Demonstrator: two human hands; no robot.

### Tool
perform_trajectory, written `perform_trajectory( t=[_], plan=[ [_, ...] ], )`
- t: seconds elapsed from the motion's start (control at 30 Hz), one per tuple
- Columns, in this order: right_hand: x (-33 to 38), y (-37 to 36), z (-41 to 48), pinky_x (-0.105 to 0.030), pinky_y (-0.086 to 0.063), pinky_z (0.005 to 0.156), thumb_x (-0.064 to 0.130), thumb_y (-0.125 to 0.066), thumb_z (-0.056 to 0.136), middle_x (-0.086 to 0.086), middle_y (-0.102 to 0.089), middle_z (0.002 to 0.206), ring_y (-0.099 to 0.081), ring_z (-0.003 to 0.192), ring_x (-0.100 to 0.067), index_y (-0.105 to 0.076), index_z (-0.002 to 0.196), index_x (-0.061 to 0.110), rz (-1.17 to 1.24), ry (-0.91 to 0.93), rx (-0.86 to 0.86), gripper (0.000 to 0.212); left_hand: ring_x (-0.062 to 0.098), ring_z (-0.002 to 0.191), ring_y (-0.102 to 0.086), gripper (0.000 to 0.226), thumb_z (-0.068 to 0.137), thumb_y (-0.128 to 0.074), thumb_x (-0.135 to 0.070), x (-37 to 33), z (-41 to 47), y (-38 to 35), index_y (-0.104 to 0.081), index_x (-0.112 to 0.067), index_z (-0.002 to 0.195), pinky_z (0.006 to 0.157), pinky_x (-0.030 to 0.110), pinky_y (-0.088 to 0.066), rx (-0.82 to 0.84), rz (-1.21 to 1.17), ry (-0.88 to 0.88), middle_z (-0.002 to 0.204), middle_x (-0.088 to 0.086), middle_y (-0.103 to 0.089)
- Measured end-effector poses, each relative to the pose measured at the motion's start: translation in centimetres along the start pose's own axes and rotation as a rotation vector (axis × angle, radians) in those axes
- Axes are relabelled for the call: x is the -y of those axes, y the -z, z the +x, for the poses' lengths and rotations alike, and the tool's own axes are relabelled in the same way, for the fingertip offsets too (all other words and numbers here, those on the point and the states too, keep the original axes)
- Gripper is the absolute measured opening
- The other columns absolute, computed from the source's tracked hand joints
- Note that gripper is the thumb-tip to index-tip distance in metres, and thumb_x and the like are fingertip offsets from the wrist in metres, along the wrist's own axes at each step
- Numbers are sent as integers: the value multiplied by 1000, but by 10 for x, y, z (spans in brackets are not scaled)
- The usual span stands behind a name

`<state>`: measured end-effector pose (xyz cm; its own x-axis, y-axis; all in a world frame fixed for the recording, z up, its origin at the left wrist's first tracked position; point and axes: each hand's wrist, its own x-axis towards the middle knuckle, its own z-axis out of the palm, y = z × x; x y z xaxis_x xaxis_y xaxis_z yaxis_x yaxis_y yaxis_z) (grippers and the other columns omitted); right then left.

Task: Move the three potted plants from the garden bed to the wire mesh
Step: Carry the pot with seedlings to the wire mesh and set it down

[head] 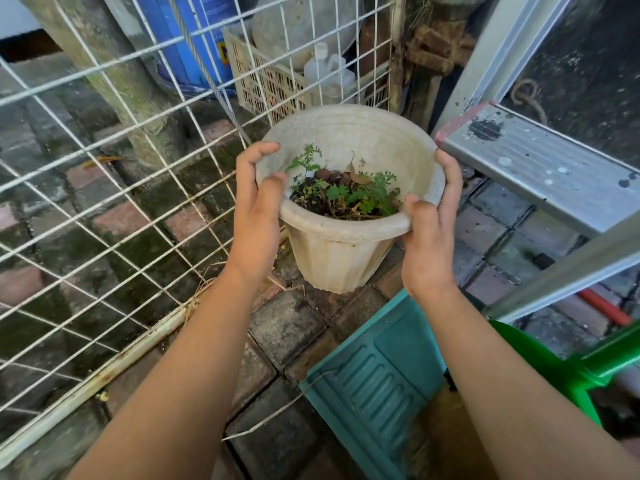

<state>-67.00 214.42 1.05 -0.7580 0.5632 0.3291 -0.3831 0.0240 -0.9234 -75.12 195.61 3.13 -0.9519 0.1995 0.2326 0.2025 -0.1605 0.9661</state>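
A white ribbed plastic pot (341,258) with small green seedlings and dry leaves in dark soil is held up in the air above the paving. My left hand (254,216) grips its left rim, thumb inside. My right hand (431,237) grips the right rim, thumb over the edge. The white wire mesh (104,188) lies flat over the mossy pavers to the left, its pipe frame edge running just below my left forearm. No other potted plants and no garden bed are in view.
A tree trunk (114,74) rises through the mesh at the back left. Behind stand a blue barrel (194,39) and a beige crate (277,84) with bottles. A metal ladder step (540,168) is at the right; a teal plastic panel (377,382) and a green object (581,372) lie below.
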Motion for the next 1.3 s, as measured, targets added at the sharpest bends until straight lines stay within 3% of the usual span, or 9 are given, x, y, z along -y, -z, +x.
perform_trajectory(
  t=[0.1,0.2,0.33,0.47,0.77,0.93,1.07,1.2,1.3],
  plan=[
    [0,-4,-4,-16,-48,98,28,-55,84,14,-45,142,-52,121,11,-37,152,21,-12,-9,-29,71,33,152,-46,32,91,-50,-41,-2,-2,1,-61,-58,117,126,63,-36,-29,55,21,158,7,-50],
    [3,-4,-5,-13,-47,98,29,-55,84,18,-45,142,-52,121,15,-38,152,22,-6,-11,-34,71,30,151,-47,33,90,-52,-42,-2,-3,4,-60,-55,120,126,62,-37,-27,63,25,157,2,-50],
    [7,0,-4,-14,-49,96,28,-56,84,9,-45,144,-55,120,11,-38,153,18,15,-24,-24,72,32,147,-52,35,91,-60,-40,-3,-3,10,-59,-58,121,122,68,-42,22,31,57,155,-2,-51],
    [9,6,-5,-20,-51,97,28,-56,84,-1,-45,147,-55,121,1,-40,152,17,16,-37,-9,71,21,136,-59,43,88,-63,-38,-2,-6,9,-54,-53,128,122,60,-45,31,36,55,142,-10,-55],
    [18,8,-6,-18,-53,89,9,-51,91,0,-48,137,-58,111,3,-46,143,20,1,-76,6,53,21,135,-59,49,85,-64,-36,-3,-12,5,-56,-49,131,117,50,-50,-4,-5,76,147,-5,-56],
    [25,7,-4,-13,-48,94,13,-53,90,3,-49,139,-53,121,1,-51,141,19,-124,-83,-1,52,30,142,-56,51,83,-67,-38,-9,-12,4,-53,-47,131,121,58,-47,0,16,76,152,2,-54],
    [24,13,-4,-28,-51,102,16,-54,91,4,-53,140,-54,130,-14,-55,133,30,-139,-128,10,45,33,134,-61,48,80,-70,-40,-16,-14,7,-55,-51,125,102,48,-59,1,25,119,154,9,-54],
    [29,10,0,-6,-48,86,14,-51,90,18,-56,128,-56,108,19,-60,127,28,-210,-184,-43,41,30,110,-71,44,89,-64,-24,-27,-12,1,-55,-56,118,81,42,-62,-67,86,231,144,3,-62],
    [45,5,-1,-10,-51,88,11,-50,93,18,-58,130,-58,107,19,-62,132,25,-283,-304,-78,43,35,120,-69,47,105,-59,-12,-45,-12,-9,-53,-52,129,98,59,-62,-147,187,363,147,1,-59]
  ],
)
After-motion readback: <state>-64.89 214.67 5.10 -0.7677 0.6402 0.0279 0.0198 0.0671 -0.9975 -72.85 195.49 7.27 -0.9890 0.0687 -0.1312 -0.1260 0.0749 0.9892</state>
